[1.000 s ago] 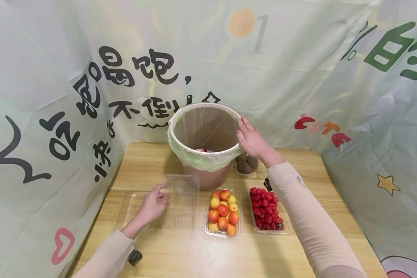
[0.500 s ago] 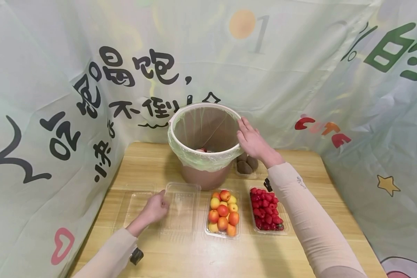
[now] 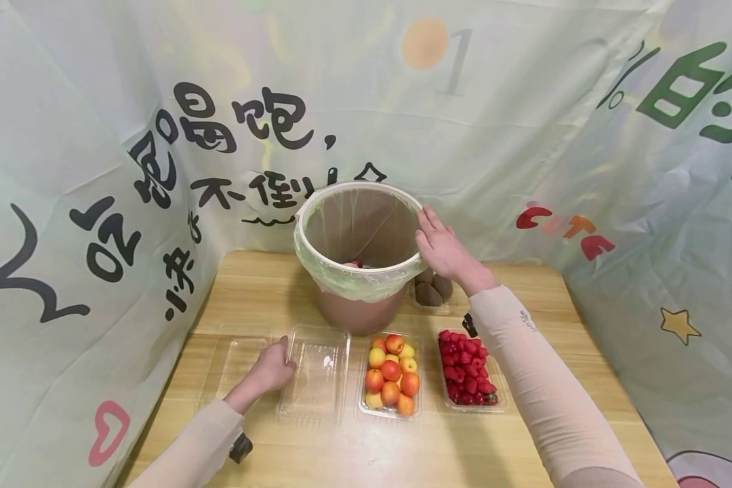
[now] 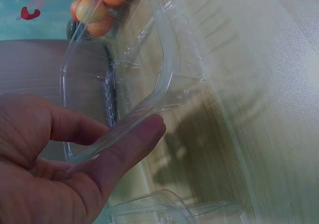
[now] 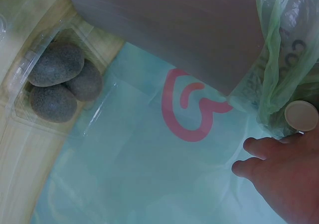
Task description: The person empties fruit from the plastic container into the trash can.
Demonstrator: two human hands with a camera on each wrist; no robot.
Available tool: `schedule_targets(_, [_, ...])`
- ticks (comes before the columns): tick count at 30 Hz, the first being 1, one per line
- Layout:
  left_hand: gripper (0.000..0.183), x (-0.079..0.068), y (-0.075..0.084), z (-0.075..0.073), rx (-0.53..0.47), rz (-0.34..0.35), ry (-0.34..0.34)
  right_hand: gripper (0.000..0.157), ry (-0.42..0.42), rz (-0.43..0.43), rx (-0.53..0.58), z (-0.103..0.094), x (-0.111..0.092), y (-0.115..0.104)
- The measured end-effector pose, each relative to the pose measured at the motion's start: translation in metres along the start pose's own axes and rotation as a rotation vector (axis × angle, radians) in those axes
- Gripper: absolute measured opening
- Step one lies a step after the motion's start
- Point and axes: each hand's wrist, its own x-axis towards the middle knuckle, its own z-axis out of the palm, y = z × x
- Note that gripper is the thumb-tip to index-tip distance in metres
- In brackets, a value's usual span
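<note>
My left hand (image 3: pixel 270 368) pinches the left edge of a clear plastic container (image 3: pixel 314 379) between thumb and fingers. Nothing shows inside that container, and in the left wrist view its rim (image 4: pixel 167 59) stands at a slant. My right hand (image 3: pixel 444 247) rests with fairly straight fingers against the right side of the white rim (image 3: pixel 305 237) of a brownish bin (image 3: pixel 361 308). A pale green bag (image 3: pixel 341 274) lines the bin and folds over its rim. Something reddish (image 3: pixel 356 263) lies at the bottom inside, mostly hidden.
A second clear container (image 3: pixel 234 362) sits at the left. Clear boxes hold small orange and yellow fruits (image 3: pixel 391 369) and raspberries (image 3: pixel 466 366). Kiwifruits (image 5: pixel 55 69) lie in a box beside the bin. Printed cloth (image 3: pixel 494 135) surrounds the wooden table (image 3: pixel 372 454).
The clear container in my left hand has come down and nearer the table's front. The left fingers, looser a second ago, have closed on its edge. The right hand has stayed at the bin rim.
</note>
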Motion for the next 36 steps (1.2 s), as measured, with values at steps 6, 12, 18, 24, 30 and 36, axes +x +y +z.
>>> schedule_targets(6, [0.075,0.0014,-0.0028,0.0007,0.030,0.009,-0.004,0.068,-0.002,0.007,0.005,-0.0008,-0.0012,-0.0013])
schedule_targets(12, [0.078,0.0012,-0.0054,0.0018,0.006,-0.009,-0.005,0.068,0.000,0.003,0.003,-0.0008,-0.0005,-0.0014])
schedule_targets(18, [0.079,0.0000,-0.0060,0.0021,-0.009,-0.035,-0.026,0.068,0.000,-0.001,0.004,-0.0014,-0.0014,-0.0023])
schedule_targets(24, [0.079,-0.0001,-0.0060,0.0023,-0.022,-0.068,-0.048,0.067,0.000,-0.002,0.002,-0.0017,-0.0013,-0.0023])
schedule_targets(30, [0.078,-0.0018,-0.0064,0.0021,-0.044,-0.080,-0.061,0.067,-0.001,-0.003,0.000,-0.0012,-0.0019,-0.0016])
schedule_targets(36, [0.075,-0.0023,-0.0084,0.0015,-0.034,-0.069,-0.054,0.068,0.002,-0.003,-0.004,-0.0001,-0.0012,-0.0008])
